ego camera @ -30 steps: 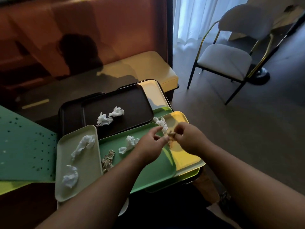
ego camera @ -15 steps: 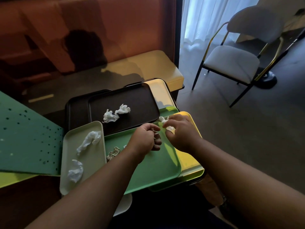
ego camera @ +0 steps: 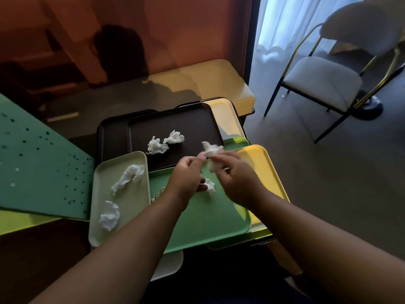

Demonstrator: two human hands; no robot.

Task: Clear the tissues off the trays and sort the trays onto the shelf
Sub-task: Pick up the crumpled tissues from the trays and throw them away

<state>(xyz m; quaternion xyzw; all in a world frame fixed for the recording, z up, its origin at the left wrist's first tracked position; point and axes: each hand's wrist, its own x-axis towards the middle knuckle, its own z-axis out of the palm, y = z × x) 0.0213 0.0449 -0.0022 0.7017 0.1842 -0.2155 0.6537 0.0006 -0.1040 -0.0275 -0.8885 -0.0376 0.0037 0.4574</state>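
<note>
Several trays overlap on a low table. A green tray [ego camera: 203, 224] lies in front, a yellow tray [ego camera: 263, 167] to its right, a dark brown tray [ego camera: 175, 123] behind and a pale tray [ego camera: 103, 178] at the left. My left hand [ego camera: 188, 178] and my right hand [ego camera: 236, 178] meet above the green tray and together pinch a crumpled white tissue [ego camera: 211, 150]. My left hand also holds a small tissue [ego camera: 210, 185] in its lower fingers. Two tissues [ego camera: 164, 142] lie on the brown tray and two tissues [ego camera: 122, 194] on the pale one. A brownish wad [ego camera: 158, 194] peeks out by my left wrist.
A green perforated panel [ego camera: 39, 163] juts in from the left beside the trays. A yellow bench [ego camera: 208, 82] stands behind them against an orange wall. A white chair [ego camera: 324, 75] with a gold frame stands at the right on grey floor. A white tray corner [ego camera: 171, 266] shows under the green tray.
Both hands have lifted a white tissue off the yellow tray's near corner and brought it up over the brown tray's edge. The camera has shifted slightly.
</note>
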